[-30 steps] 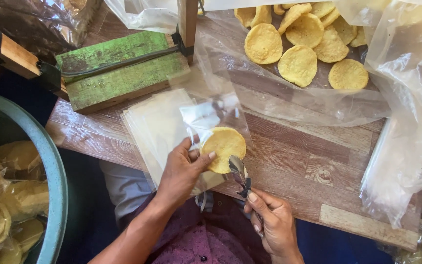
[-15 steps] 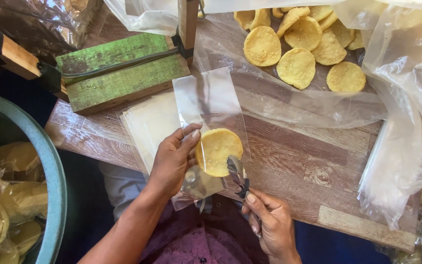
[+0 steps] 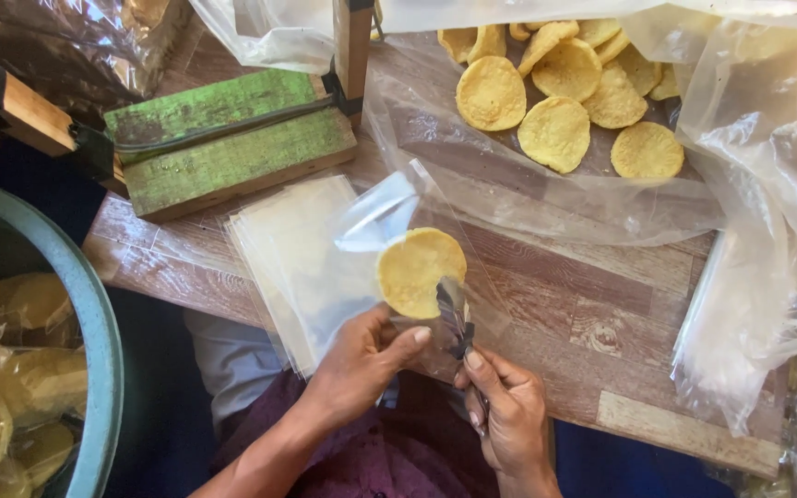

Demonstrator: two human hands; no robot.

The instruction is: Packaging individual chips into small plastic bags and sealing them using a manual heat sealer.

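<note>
My left hand (image 3: 362, 355) pinches the lower edge of a small clear plastic bag (image 3: 389, 217) held up over the wooden table (image 3: 601, 304). My right hand (image 3: 505, 410) grips dark metal tongs (image 3: 454, 318), whose tips clamp a round yellow cracker (image 3: 417, 267) at the bag's mouth. Whether the cracker is inside the bag I cannot tell. A stack of flat clear bags (image 3: 292, 249) lies under my left hand.
A pile of several yellow crackers (image 3: 565, 92) lies on a large plastic sheet at the back right. A green wooden sealer block (image 3: 232, 138) sits at the back left. A teal tub (image 3: 94, 323) with bagged crackers stands at the left. Loose plastic bags (image 3: 767, 240) crowd the right.
My left hand lifted one clear bag off the stack, then slid down to its lower edge. The tongs with the cracker stayed at the bag's mouth.
</note>
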